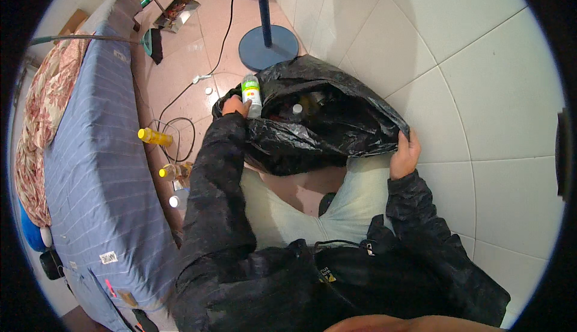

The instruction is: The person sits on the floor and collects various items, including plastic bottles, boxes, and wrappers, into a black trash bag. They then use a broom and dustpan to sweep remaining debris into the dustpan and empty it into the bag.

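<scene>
A black plastic bag [294, 139] lies wide-mouthed in front of my knees. At its left rim my left hand [236, 106] is closed on a clear plastic bottle [251, 94] with a green and white label; whether it also pinches the bag is hard to see. My right hand [406, 154] grips the bag's right edge between thumb and fingers, pulling the mouth sideways. Inside the dark opening a white bottle cap [297, 109] shows, and the other contents are too dim to make out.
Left of my left arm stand bottles with yellow caps [155, 137] and a white-capped bottle [178, 199], beside a blue-covered bed [96, 151]. A round stand base [268, 48], a black cable [225, 37], a broom [152, 44] and a dustpan [179, 14] are farther off. A tiled wall [481, 103] rises at right.
</scene>
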Demonstrator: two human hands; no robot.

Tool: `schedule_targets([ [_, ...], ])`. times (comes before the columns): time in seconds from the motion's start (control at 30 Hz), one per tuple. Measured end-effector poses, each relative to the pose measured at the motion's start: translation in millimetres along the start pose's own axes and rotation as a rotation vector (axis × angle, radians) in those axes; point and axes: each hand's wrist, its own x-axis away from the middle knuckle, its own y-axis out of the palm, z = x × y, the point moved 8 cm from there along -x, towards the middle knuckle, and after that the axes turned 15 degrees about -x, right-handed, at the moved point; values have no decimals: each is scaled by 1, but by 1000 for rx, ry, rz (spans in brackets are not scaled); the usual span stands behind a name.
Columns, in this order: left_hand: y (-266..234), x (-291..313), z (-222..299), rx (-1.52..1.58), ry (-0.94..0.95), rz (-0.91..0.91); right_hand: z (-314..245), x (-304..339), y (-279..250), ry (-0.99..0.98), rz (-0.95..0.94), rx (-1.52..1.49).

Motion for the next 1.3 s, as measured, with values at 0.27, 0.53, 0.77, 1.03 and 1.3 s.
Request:
schedule_targets([
  [0.27, 114, -40, 6, 495, -358, -288, 25, 3, -8, 82, -20, -83],
  [0.53, -33, 29, 42, 1652, -52, -419, 30, -11, 8, 155, -55, -9],
  [0.77, -156, 147, 87, 792, 501, -414, 52, -26, 8, 181, 27, -83],
  [1.03, -98, 134, 162, 391, 166, -52, 48, -24, 0, 187, 151, 122],
  [1.3, -110, 112, 92, 48, 14, 508, 22, -46, 15, 76, 102, -170],
])
